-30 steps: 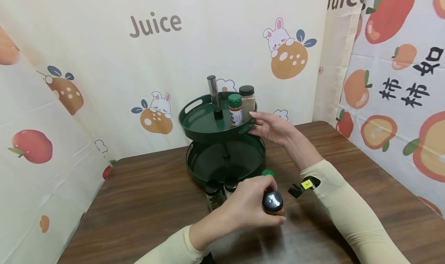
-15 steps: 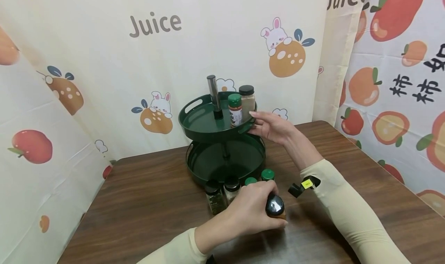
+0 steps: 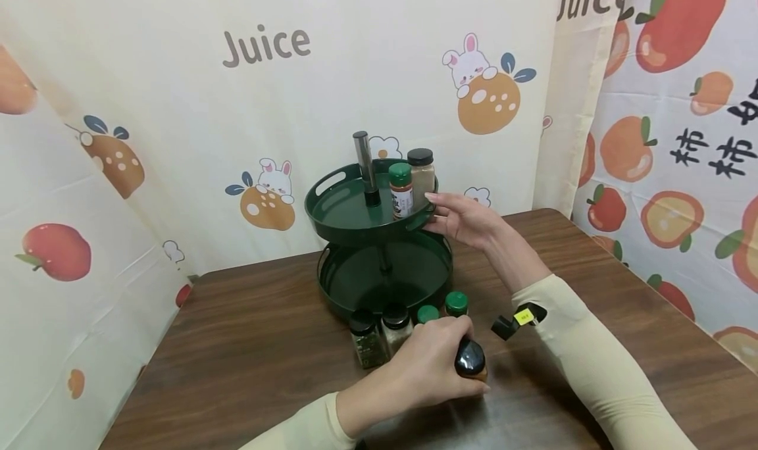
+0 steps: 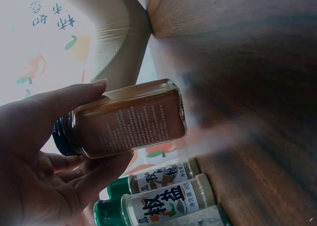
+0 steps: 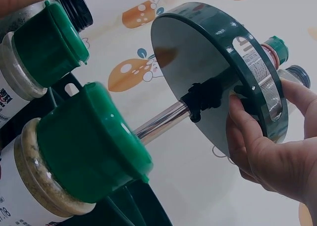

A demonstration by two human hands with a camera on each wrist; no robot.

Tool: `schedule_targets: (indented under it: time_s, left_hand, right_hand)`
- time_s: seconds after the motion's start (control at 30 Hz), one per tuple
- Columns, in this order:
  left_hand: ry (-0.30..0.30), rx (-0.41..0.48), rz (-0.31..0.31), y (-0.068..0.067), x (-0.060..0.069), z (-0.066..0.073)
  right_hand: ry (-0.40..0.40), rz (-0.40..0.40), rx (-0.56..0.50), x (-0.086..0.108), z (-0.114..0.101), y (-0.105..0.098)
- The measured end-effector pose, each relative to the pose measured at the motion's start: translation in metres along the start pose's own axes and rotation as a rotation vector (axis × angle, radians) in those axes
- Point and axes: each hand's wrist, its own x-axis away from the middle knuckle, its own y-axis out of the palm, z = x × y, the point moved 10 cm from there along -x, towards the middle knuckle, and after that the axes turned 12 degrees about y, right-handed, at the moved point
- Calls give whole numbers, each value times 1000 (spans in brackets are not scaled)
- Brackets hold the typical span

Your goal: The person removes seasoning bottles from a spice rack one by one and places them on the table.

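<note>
1. Left of the lower tray (image 3: 355,275), the table (image 3: 254,345) offers wide passage.
2. Four jars (image 3: 395,328) block low entry to it from the front; above their caps, the gap under the upper tray (image 3: 340,208) gives access.
3. Up there, a post (image 3: 365,164) stands mid-floor; two jars (image 3: 402,200) and the right hand (image 3: 460,220) crowd the right, the left has room.

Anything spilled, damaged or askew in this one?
Nothing stands out. No spill shows on the table; the brown jar in the left hand is capped with no visible damage. The rack seems to lean, but the backdrop lettering slants likewise, suggesting camera tilt.
</note>
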Motion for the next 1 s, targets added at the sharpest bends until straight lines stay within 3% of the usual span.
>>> schedule_targets:
  time_s: [1.0]
  left_hand:
    - [-8,-6,-53,6,-2,-4]
  right_hand:
    - [6,-25,8,0,-2,-2]
